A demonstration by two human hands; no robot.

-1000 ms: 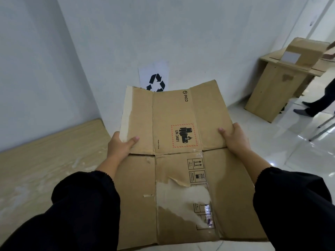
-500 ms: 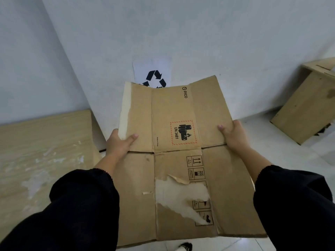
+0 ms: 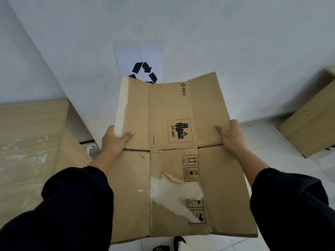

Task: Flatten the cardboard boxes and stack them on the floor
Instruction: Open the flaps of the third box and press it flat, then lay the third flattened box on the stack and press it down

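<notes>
While aloft, box (image 3: pixel 170 104) edges in grips (image 3: pixel 116 140) (image 3: pixel 231 135)

Flattened box (image 3: pixel 172 160) was held out before the person, left hand (image 3: pixel 116 140) at its left edge, right hand (image 3: pixel 230 136) at its right edge; recycling sign (image 3: pixel 141 69) on the wall behind its far end, wooden slab (image 3: pixel 32 142) to the left, wooden panel (image 3: pixel 311 124) on the floor to the right.

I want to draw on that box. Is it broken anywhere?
Yes. The cardboard box, flat between the left hand and right hand, has a white torn patch over its lower labels, and a pale peeled strip along its upper left edge.
</notes>
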